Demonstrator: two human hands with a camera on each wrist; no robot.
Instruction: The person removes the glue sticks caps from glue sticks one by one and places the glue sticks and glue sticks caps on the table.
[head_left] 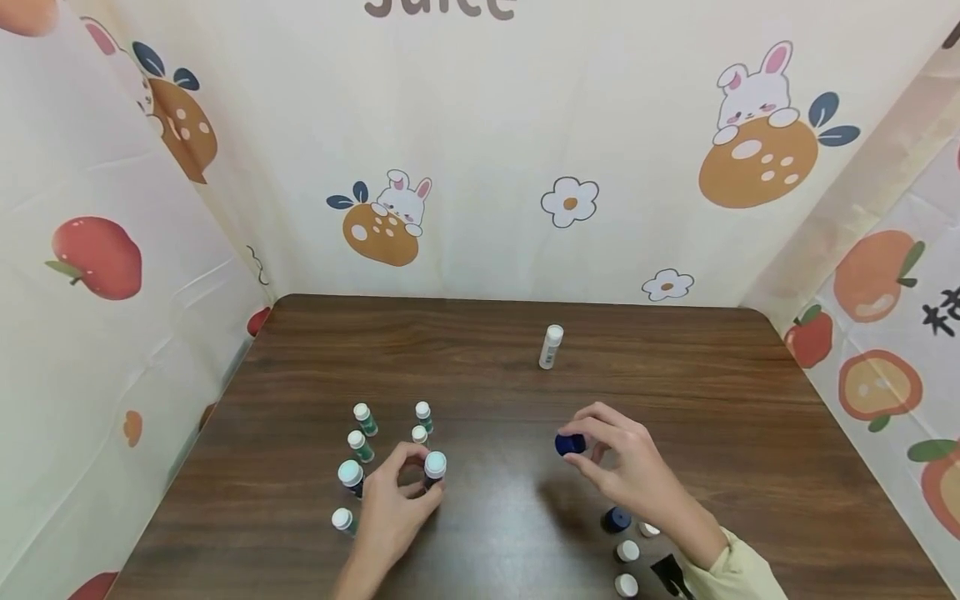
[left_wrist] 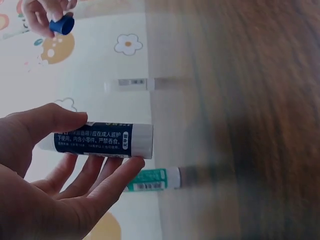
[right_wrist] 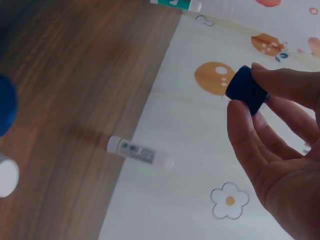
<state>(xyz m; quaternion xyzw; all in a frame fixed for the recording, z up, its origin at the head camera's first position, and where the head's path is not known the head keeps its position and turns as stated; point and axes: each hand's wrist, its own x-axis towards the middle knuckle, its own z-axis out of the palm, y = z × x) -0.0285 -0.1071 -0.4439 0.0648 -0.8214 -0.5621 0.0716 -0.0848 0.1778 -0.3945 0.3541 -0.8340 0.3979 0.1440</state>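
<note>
Near the left group of glue sticks, my left hand [head_left: 393, 504] pinches a navy-labelled glue stick [left_wrist: 100, 139] between thumb and fingers, held upright with its white top showing. In my right hand [head_left: 626, 462], on the other side, thumb and fingertips grip a dark blue cap [right_wrist: 246, 90] above the table. Behind the left hand stand green-labelled glue sticks [head_left: 366, 419]; beside it is another dark-labelled one [head_left: 350, 475]. A second blue cap [head_left: 617, 520] lies on the table below the right hand.
A lone white glue stick [head_left: 551, 347] stands toward the back of the wooden table [head_left: 487, 392]. White caps [head_left: 627, 551] and a black object [head_left: 670, 575] lie at the front right, near the right sleeve [head_left: 738, 571]. Printed cloth [head_left: 480, 125] hangs along the back and sides.
</note>
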